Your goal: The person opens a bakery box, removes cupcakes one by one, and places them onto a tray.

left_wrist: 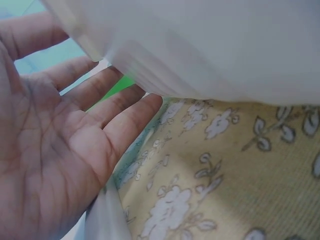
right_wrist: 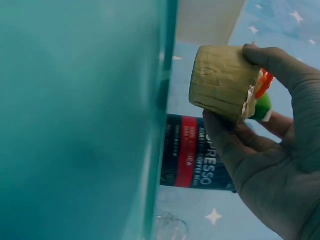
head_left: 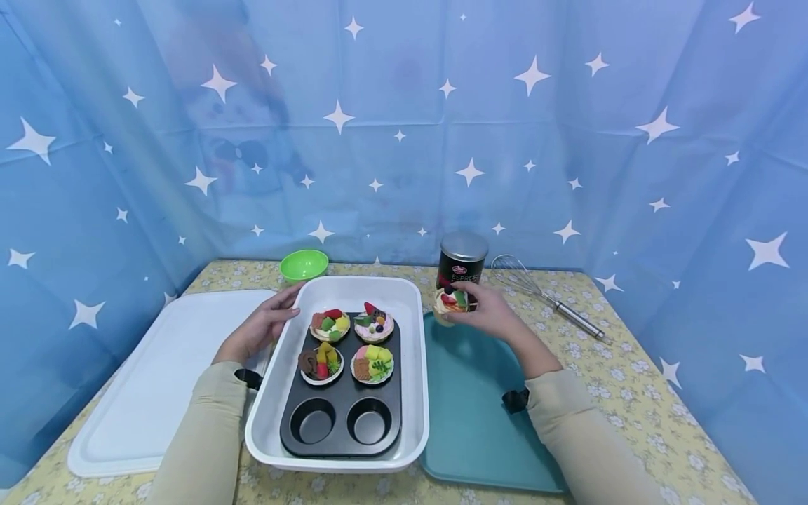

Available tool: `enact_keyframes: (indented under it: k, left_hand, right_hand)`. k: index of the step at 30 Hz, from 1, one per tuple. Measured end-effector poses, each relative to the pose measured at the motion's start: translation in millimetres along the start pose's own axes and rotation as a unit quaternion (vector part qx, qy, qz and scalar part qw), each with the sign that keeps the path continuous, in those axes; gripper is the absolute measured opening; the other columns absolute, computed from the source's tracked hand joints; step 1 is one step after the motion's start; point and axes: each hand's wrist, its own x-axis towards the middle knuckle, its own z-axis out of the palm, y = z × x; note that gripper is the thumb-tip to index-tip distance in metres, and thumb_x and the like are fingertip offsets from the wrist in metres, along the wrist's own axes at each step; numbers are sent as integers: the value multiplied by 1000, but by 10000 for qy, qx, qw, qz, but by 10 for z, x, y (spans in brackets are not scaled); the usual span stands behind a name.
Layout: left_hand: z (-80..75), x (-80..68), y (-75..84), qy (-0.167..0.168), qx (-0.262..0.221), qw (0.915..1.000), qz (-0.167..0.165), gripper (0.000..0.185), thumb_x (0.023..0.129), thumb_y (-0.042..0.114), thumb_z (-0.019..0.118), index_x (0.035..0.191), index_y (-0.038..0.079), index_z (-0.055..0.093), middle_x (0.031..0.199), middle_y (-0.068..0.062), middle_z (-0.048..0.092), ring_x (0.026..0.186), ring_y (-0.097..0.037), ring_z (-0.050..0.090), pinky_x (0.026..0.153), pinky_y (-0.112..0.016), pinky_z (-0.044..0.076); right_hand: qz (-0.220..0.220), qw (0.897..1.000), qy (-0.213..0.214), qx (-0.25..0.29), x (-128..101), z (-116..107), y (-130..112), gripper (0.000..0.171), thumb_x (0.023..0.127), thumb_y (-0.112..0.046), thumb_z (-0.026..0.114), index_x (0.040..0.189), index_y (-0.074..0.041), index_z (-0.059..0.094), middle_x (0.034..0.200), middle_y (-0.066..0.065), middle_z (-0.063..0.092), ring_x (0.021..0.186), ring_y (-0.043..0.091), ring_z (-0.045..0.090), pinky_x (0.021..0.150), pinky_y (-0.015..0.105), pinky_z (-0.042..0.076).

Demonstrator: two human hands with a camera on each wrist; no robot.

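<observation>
While the left hand (head_left: pixel 268 319) rests uncurled fingers against the white tub (head_left: pixel 415 365), the right hand (head_left: pixel 491 313) pinches the cupcake (right_wrist: pixel 220 82) near the coffee tin (head_left: pixel 463 261) and should keep its topping (head_left: pixel 451 300) level.

Kitchen-style setting, starry blue drapes (head_left: pixel 404 84), floral tablecloth (head_left: pixel 631 393); muffin tin (head_left: pixel 341 423), whisk (head_left: pixel 550 301), espresso can (head_left: pixel 463 261)
</observation>
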Motion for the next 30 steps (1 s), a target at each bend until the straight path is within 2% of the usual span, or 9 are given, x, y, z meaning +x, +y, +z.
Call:
enact_keyframes:
  k: [9,17,26,30]
  left_hand:
    - [-35,-73,21,-232,114,9997,52,78,97,9,59,163,19,17,167,-13,17,148,-37,27,101,-28,49]
    - [-35,-81,37,-138,170,9998,2,78,98,9,59,163,20,18,166,-13,18,145,-30,37,100,-29,50]
    - [-26,-76,42,-147,44,9999,-72,79,96,9,60,163,20,18,167,-11,17,148,-32,30,101,-26,48]
    - [-21,-83,43,-110,39,9999,-90,80,96,9,61,163,21,19,167,-9,18,146,-29,34,101,-27,49]
  right_hand:
    - [192,9993,-291,-158,13,109,121,70,86,-41,79,144,-10,54,131,20,61,117,39,59,91,55,51]
    - [311,9983,-437,-207,22,118,159,71,87,-41,78,145,-10,53,132,20,60,119,39,58,91,54,51]
    - [290,9985,-441,-166,22,137,163,73,86,-42,79,145,-9,51,130,20,61,115,37,59,89,53,51]
    - [320,9983,-451,-195,32,152,167,73,86,-42,79,145,-10,51,128,18,62,113,35,60,89,52,51]
